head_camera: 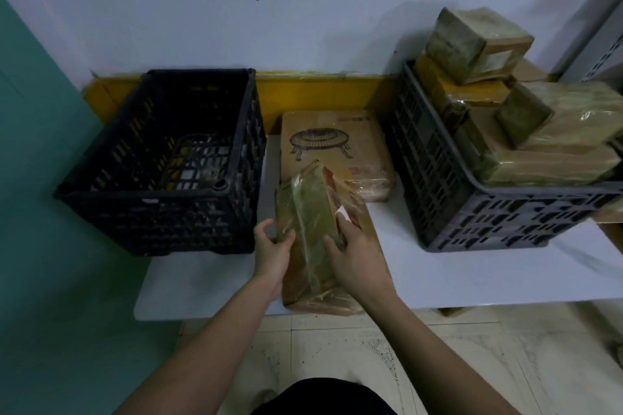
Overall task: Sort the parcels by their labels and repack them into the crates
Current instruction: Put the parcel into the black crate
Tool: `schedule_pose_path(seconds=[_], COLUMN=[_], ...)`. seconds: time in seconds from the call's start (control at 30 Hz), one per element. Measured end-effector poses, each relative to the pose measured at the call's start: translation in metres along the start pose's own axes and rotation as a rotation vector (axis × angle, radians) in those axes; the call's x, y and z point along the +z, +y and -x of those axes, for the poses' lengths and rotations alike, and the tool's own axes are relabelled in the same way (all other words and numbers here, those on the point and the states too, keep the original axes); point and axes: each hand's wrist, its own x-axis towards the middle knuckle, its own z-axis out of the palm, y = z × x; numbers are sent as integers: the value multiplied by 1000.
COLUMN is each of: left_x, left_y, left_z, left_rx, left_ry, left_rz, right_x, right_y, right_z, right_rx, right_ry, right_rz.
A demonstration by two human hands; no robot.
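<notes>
Brown paper and shiny clear tape cover the parcel (308,232) that the person holds up on its edge, in the middle of the white table (472,276). The left hand (273,253) grips the parcel's left side, with the fingers curled round its edge. The right hand (354,258) is pressed on the parcel's right side, with the thumb on the front and the fingers wrapped round the far side. The parcel's bottom end is near the front edge of the table.

Just behind it, a flat brown box (332,148) with a drawing of a round table lies flat on the table. It sits between the two crates.

On the left stands a black crate (161,212). No parcels show inside it, and its holes let light through the bottom.

On the right stands a grey crate (472,209). It is piled high with brown taped parcels (539,141), and the pile reaches above its rim. One small box (472,40) sits at the very top of the pile.

A yellow strip (320,91) runs along the pale wall behind the table.
</notes>
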Motion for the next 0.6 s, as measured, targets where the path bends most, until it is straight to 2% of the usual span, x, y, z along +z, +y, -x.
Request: schedule_pose_path(seconds=[0.1, 0.23, 0.33, 0.5, 0.6], left_x=[-1, -1, -5, -11, -12], left_y=[8, 27, 27, 18, 14], left_z=[1, 10, 4, -6, -6], left_rx=[89, -52, -108, -203, -188], left_ry=[-16, -193, -237, -277, -254], left_rz=[-176, -211, -282, -187, -168], right_x=[11, 23, 21, 11, 8], right_y=[-4, -12, -10, 1, 10], right_z=[2, 4, 5, -2, -8], right_rx=[51, 97, 46, -28, -42], right_ry=[-19, -68, -115, -197, -233], right_rz=[86, 104, 84, -41, -60])
